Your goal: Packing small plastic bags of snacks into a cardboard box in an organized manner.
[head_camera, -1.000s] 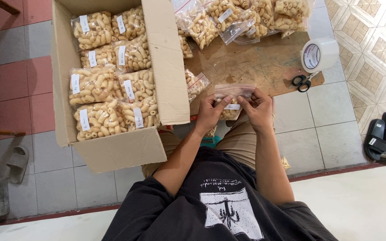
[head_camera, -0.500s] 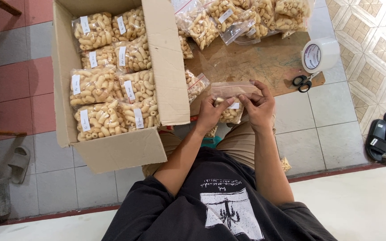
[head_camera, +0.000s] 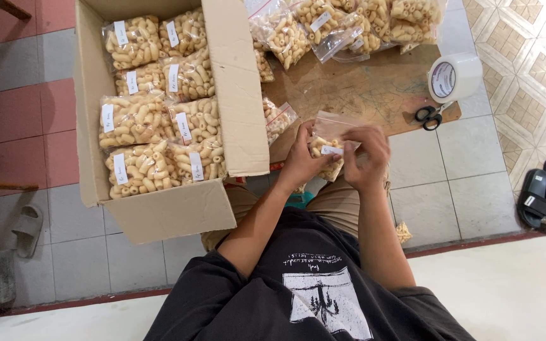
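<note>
- Leftmost, a grey slipper (head_camera: 25, 228) lies on the tiled floor (head_camera: 462, 158), beside an open cardboard box (head_camera: 159, 211) packed with labelled clear bags of pale tube-shaped snacks (head_camera: 153, 113) in two columns.
- Next, just right of the box wall, one small snack bag (head_camera: 277, 118) lies alone on the low wooden board (head_camera: 361, 88); a heap of filled bags (head_camera: 342, 22) crowds the board's far edge.
- Centrally, the left hand (head_camera: 303, 158) is closed on the left side of a small zip bag of snacks (head_camera: 327, 140), thumb and fingers pinching it.
- That bag is held in the air above the lap and the board's near edge, between both hands, its open mouth tilted up and away from the person, its long axis running roughly away from the body.
- The right hand (head_camera: 368, 158) is blurred; it curls over the bag's right side near the white label, touching it, though I cannot tell how firm the grip is.
- Both hands are equally close to the bag; the box lies on the left hand's side.
- Further right, black-handled scissors (head_camera: 429, 115) and a roll of clear tape (head_camera: 453, 77) sit at the board's corner; black sandals (head_camera: 543, 189) lie at the far right.
</note>
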